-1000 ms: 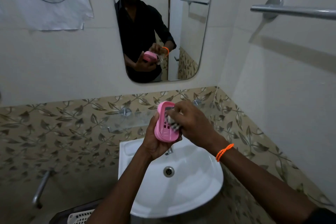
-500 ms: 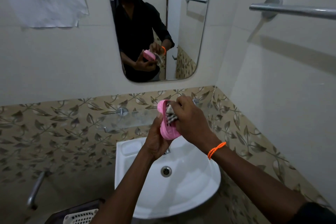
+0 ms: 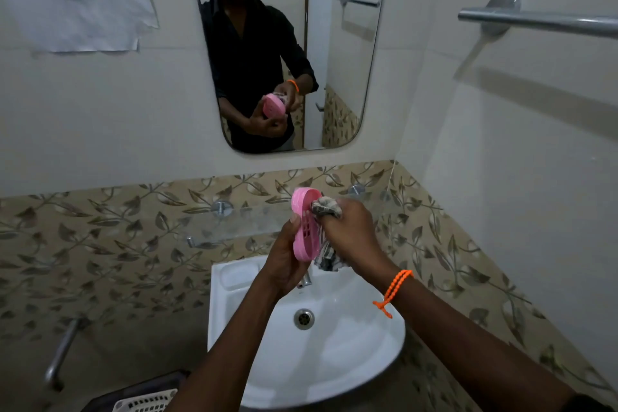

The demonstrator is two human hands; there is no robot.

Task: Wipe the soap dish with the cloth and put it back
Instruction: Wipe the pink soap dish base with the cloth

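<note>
The left hand [image 3: 284, 261] grips the pink soap dish [image 3: 305, 224] from behind, thumb on its near rim, holding it on edge above the white sink [image 3: 267, 344]. Its fingers are hidden behind the dish. The right hand [image 3: 351, 231] is curled round a striped cloth [image 3: 326, 207] and presses a bunched end into the dish's slotted hollow; most of the cloth is buried in the fist, with a loose tail hanging below by the dish's lower end. The tap [image 3: 305, 279] is mostly covered by the left wrist. A glass shelf [image 3: 234, 224] on the tiled wall sits just behind the dish and is hard to make out. The basket [image 3: 147, 403] at the bottom edge is cut off. Open room lies over the sink bowl and to the right, under the towel rail [image 3: 541, 22]
</note>
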